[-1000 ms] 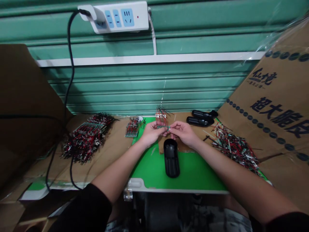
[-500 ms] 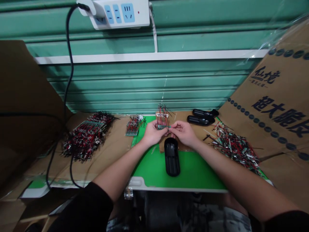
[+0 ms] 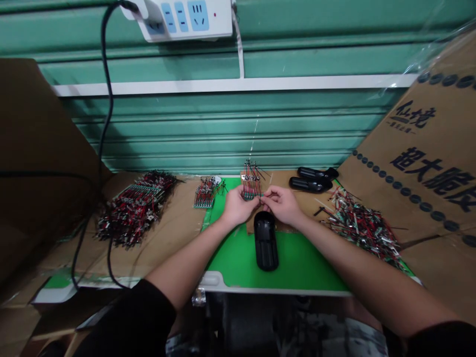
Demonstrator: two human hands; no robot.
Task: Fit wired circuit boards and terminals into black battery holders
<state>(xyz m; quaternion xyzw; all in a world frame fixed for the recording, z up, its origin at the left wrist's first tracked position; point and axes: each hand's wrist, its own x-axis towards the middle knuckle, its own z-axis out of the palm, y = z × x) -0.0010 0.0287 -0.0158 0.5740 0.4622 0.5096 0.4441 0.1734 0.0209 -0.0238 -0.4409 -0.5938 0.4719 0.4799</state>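
Note:
My left hand (image 3: 237,206) and my right hand (image 3: 282,205) meet at the lower end of a bundle of red and black wires with metal terminals (image 3: 252,181), which rises above my fingertips. Both hands pinch this bundle at a small green strip, though my fingers hide much of the grip. Just below my hands, a black plastic oblong case (image 3: 266,241) stands open on a green cutting mat (image 3: 297,263).
A heap of wired terminals (image 3: 136,210) lies on cardboard at left, with a smaller batch (image 3: 204,194) nearer my hands. Another loose heap (image 3: 362,225) lies at right. Black plastic pieces (image 3: 311,179) lie behind my right hand, below a green shutter and a wall power strip (image 3: 184,19).
The whole view has shifted slightly, with the power strip higher in the frame. My hands stay together on the bundle, and the bundle looks a little tighter.

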